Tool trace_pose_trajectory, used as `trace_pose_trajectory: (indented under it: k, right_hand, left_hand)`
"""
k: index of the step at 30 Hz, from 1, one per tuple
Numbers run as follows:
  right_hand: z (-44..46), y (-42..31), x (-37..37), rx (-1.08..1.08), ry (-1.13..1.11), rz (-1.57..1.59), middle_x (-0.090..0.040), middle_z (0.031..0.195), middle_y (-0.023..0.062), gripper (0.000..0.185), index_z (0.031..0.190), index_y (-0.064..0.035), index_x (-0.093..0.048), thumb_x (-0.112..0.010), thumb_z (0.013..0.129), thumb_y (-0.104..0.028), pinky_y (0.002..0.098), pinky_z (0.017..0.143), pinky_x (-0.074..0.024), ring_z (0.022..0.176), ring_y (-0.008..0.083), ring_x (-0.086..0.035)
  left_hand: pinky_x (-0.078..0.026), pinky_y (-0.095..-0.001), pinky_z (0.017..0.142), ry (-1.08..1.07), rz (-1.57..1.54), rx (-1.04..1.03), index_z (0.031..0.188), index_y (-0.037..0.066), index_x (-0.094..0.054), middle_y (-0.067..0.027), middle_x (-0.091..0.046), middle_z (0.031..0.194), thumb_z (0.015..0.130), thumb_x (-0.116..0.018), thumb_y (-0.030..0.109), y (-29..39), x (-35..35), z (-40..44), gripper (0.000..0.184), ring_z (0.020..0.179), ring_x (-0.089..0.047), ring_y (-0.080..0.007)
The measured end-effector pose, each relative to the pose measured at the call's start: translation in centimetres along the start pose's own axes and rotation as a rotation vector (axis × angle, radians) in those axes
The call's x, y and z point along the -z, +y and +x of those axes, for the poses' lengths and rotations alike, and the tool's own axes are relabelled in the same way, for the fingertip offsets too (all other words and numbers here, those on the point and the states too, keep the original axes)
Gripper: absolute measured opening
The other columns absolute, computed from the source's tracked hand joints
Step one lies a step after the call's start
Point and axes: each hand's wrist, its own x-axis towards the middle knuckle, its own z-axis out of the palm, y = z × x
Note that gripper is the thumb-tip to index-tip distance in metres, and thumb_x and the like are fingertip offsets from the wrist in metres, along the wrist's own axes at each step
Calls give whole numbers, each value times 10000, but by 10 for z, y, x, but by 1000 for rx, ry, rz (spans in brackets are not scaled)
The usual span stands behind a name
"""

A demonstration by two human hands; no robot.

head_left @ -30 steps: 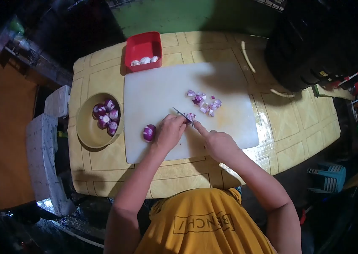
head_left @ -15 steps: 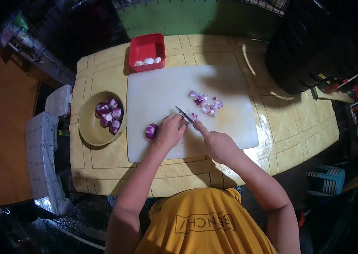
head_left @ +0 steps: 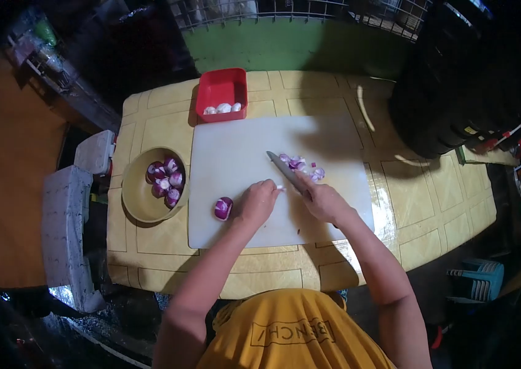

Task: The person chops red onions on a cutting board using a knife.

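My right hand (head_left: 322, 200) is closed round the handle of a knife (head_left: 282, 165), whose blade lies beside chopped purple onion (head_left: 298, 164) on the white cutting board (head_left: 223, 147). Just left of it, my left hand (head_left: 259, 202) rests on the board with fingers drawn together; a small pale piece shows at its fingertips, too small to name. A purple onion (head_left: 223, 208) sits by the left wrist. Several more onions (head_left: 165, 178) fill part of the beige bowl (head_left: 140, 212) left of the board.
Behind the board stands a red container (head_left: 221, 86) with white bulbs (head_left: 224, 108). The table has a yellow patterned cover (head_left: 162, 123). A large black drum (head_left: 451, 92) is at the back right, and stacked teal stools (head_left: 477, 280) are at the lower right.
The knife and my right hand have moved away from my left hand, up and right to the chopped pieces. The view has tilted, so the table sits lower in the picture.
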Motion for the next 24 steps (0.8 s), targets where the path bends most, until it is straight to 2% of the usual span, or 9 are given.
trace_pose_trajectory:
  k: [2,4,5,9,16,17,19,22,24]
  right_hand:
    - [0,7,9,-53,49,-38,-709,942,277,560,1495,-87,-402,-528,951,-133,537,770,-559,863,447,-707]
    - [-13,-3,21,-37,103,-132,-716,929,250,469,1392,-61,-444,-543,939,-129,528,747,-564,841,436,-712]
    - [-22,-8,26,-26,135,-220,-722,917,223,381,1289,-36,-485,-558,926,-124,519,725,-570,819,425,-716]
    - [-42,-9,34,-47,211,-355,-722,878,183,269,1146,-42,-492,-582,904,-118,502,686,-574,774,402,-717]
    - [-106,21,51,-177,55,-134,-722,952,195,385,1249,-102,-608,-642,866,-101,493,785,-558,875,382,-713]
    - [-116,21,55,-163,59,-81,-723,1003,185,427,1296,-145,-646,-641,870,-129,487,839,-543,940,381,-702]
    - [-120,28,44,-181,177,-17,-723,984,200,441,1305,-128,-645,-619,865,-138,491,820,-537,912,391,-698]
    - [-103,27,38,-83,225,198,-695,855,241,319,1213,-58,-649,-542,921,-131,490,763,-540,771,385,-689]
    - [-95,14,39,-164,126,516,-676,822,188,324,1226,-25,-628,-519,939,-130,433,626,-554,629,296,-671]
  left_hand:
    - [-529,-483,853,1,30,16,1059,43,-681,-199,-700,1051,914,-674,146,13,0,4,179,1009,-664,-389]
    - [-421,-546,1054,286,252,-370,1328,98,-614,-189,-606,1313,842,-703,156,35,5,2,497,1290,-546,-361]
    - [-241,-629,1193,169,347,-477,1496,140,-505,-183,-466,1502,780,-720,165,38,6,3,748,1488,-343,-358]
    - [-115,-685,1232,-134,331,-542,1469,133,-531,-187,-351,1610,750,-763,215,52,6,13,760,1550,-215,-376]
    - [-193,-582,1237,-238,203,-483,1561,89,-410,-189,-397,1614,907,-701,512,5,-4,29,831,1530,-295,-381]
    - [-230,-525,1253,-241,135,-504,1502,82,-486,-180,-458,1575,868,-738,356,14,4,33,735,1488,-373,-391]
    - [-136,-526,1280,-306,146,-239,1581,10,-322,-212,-319,1649,877,-686,323,7,7,29,852,1542,-249,-410]
    - [-18,-602,1268,-4,261,-613,1608,-54,-198,-293,-215,1662,947,-533,577,-2,3,23,973,1572,-134,-438]
    - [-6,-640,1251,-148,295,-725,1613,-51,-183,-297,-201,1664,938,-392,771,19,-3,5,1084,1572,-127,-442]
